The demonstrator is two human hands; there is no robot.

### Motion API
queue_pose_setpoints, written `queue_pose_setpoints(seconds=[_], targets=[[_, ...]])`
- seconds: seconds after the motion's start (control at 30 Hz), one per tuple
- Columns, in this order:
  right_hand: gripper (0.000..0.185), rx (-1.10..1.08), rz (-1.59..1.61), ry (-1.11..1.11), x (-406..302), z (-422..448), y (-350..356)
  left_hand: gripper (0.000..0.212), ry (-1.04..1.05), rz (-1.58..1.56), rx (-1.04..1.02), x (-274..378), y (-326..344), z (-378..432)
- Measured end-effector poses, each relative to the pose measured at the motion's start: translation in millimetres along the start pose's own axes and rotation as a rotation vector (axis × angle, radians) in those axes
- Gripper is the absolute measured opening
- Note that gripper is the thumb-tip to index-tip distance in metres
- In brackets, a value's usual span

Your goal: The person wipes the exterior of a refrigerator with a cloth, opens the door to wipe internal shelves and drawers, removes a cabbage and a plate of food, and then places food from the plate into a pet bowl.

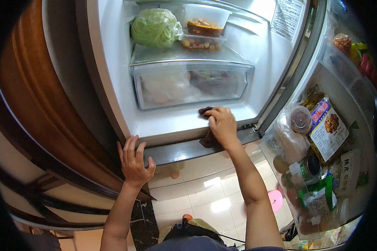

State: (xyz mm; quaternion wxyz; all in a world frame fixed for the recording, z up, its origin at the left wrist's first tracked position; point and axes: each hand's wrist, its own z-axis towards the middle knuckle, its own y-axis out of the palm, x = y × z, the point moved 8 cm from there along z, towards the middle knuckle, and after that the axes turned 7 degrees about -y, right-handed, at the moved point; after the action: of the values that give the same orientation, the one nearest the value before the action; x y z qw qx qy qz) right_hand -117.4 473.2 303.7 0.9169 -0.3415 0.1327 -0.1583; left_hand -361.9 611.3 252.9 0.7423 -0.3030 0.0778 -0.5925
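Note:
My right hand (223, 125) grips a dark brown cloth (209, 139) at the front of the refrigerator's white floor (172, 120). Part of the cloth lies on the floor ahead of my fingers, and the rest hangs over the front edge. My left hand (134, 160) rests with its fingers spread on the lower left corner of the refrigerator frame and holds nothing. Beyond my right hand is a clear plastic drawer (193, 86) with bagged food inside. On the glass shelf (191, 56) above it sit a wrapped green cabbage (155, 28) and two stacked plastic food containers (205, 26).
The open refrigerator door (361, 103) at the right has bins with packets, a jar (311, 166) and a round lidded tub (300, 119). Brown wooden panelling (34, 81) stands close at the left. A pink plastic object (275, 200) is on the tiled floor (204, 194).

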Motion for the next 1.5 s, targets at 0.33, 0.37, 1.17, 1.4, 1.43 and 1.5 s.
queue_pose_setpoints(seconds=[0.33,0.37,1.17,1.4,1.43,1.5], targets=[[0.016,-0.064,-0.115,0.134,20,17,-1,0.042,0.002,-0.005,0.026,3,3,1],[0.016,-0.064,-0.123,0.139,20,12,-1,0.041,0.004,-0.007,0.027,5,5,1],[0.028,-0.08,0.041,-0.084,-73,12,72,0.041,-0.021,-0.247,0.165,-7,-15,-2],[0.037,-0.158,0.347,-0.237,-165,33,93,0.035,-0.045,-0.356,0.18,-7,-15,-3],[0.037,-0.156,0.35,-0.239,-165,31,91,0.034,-0.056,-0.391,0.191,-8,-16,-2],[0.032,-0.109,0.538,-0.254,-165,27,81,0.033,-0.082,-0.43,0.213,-12,-20,-3]])
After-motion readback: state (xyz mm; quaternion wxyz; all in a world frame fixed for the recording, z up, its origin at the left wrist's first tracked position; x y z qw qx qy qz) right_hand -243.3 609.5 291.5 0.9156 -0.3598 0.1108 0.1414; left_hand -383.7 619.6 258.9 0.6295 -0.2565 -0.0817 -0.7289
